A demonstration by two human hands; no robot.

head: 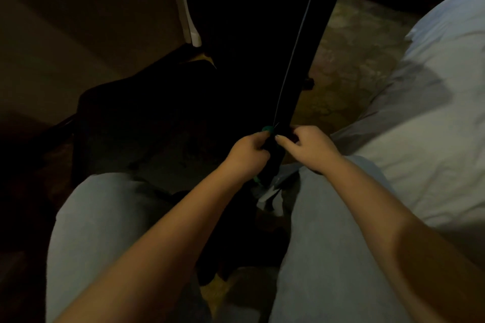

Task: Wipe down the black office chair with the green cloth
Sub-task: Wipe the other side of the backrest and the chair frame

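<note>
Lengthwise, the black chair [252,65] points straight ahead.

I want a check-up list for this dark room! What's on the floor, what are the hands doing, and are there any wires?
Surface: patterned floor, dimly lit.
Job's things: black office chair, with a narrow dark part running toward the hands; a bit of green cloth peeks out at the left hand.
Clutter: nothing seen; much is too dark to tell.
Fingers: left hand grips the cloth against the chair; right hand curls round the chair's edge.
Cables: none sure; a thin pale line runs along the chair, and I cannot tell what it is.
Surroundings: white bedding at right, pale hanging fabric behind.
</note>
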